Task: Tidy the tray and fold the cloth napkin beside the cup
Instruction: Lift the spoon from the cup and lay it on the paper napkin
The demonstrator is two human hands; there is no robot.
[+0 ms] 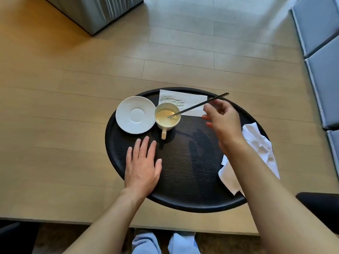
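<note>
A round black tray (183,189) lies on a wooden table. On its far left sits an empty white saucer (135,114), and beside it a white cup (167,116) with pale liquid, handle toward me. A long metal spoon (194,106) leans in the cup. My right hand (222,121) pinches the spoon's upper handle. A flat white paper napkin (190,103) lies behind the cup. A crumpled white cloth napkin (256,143) sits at the tray's right edge, partly hidden by my right forearm. My left hand (142,162) rests flat and open on the tray, near the cup.
The wooden table (73,107) extends far to the left and behind the tray. Blue-grey cushions (322,52) line the right side. A grey upholstered block (91,13) stands at the back left. My legs in light trousers (165,242) show below the table edge.
</note>
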